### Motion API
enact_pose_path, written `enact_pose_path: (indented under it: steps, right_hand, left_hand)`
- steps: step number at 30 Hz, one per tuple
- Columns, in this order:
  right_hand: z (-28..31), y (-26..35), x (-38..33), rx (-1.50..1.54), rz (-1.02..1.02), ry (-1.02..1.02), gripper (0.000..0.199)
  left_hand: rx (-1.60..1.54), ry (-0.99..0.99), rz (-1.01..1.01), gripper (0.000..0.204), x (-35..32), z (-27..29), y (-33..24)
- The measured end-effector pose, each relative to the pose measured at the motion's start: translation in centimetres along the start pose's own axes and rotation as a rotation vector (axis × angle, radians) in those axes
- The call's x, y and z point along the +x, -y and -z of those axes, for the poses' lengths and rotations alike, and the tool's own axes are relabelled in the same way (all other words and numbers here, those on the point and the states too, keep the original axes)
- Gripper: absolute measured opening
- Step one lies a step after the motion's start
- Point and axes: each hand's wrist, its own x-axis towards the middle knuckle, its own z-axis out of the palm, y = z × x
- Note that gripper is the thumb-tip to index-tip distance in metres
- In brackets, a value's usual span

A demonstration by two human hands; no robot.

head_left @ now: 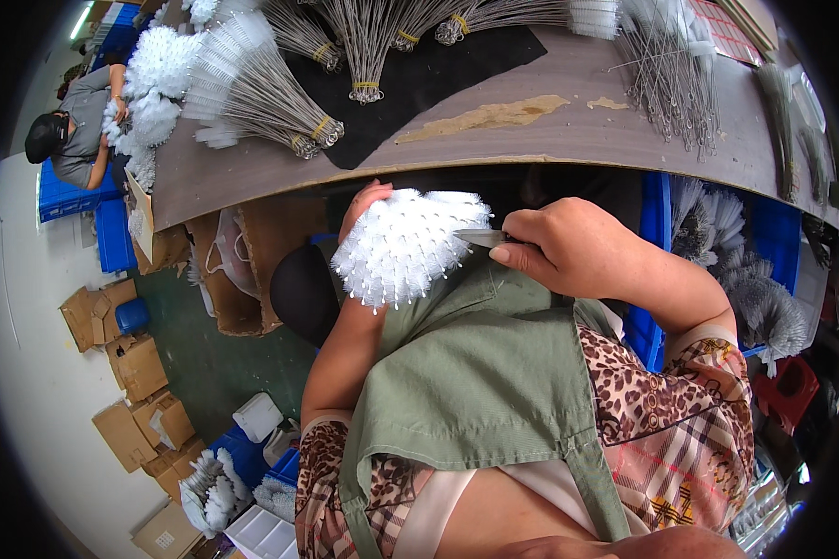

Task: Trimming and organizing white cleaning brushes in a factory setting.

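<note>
Holding, left hand [364, 207]: grip wrapped round the far side of a bundle, fingers mostly hidden behind it.
Bundle: fluffy white bristle brush heads [405, 244] bunched together, held above the lap, below the brown tabletop [569, 130] edge.
Right hand [569, 247]: grip pinched on a small silver blade [483, 238], tip touching the bristles, wrist bent inward.

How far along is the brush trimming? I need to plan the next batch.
Seemingly done: banded bundles of white brushes lie on the table. In hand: the left hand holds a bunch of white brush heads while the right hand puts a metal blade to them. Possibly left: loose bare wires; I cannot tell the share remaining.
</note>
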Motion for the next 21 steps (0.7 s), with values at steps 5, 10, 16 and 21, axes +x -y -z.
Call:
enact_pose_path:
  steps: [5,10,16,21]
  right_hand:
    - [0.0,0.0,0.0,-0.035,0.01,0.002,0.04]
    - [-0.1,-0.3,0.0,-0.064,0.007,0.015,0.04]
    - [-0.1,-0.5,0.2,-0.058,0.015,0.005,0.04]
    - [0.1,-0.5,0.3,-0.041,0.021,0.01,0.039]
  left_hand:
    - [0.139,-0.049,-0.05,0.045,-0.1,-0.3,-0.6]
    - [0.156,-0.032,-0.102,0.043,0.5,-0.1,-1.5]
    - [0.12,-0.041,0.039,0.043,-0.7,-0.4,0.1]
    - [0.159,-0.004,0.043,0.042,-0.4,-0.5,-0.5]
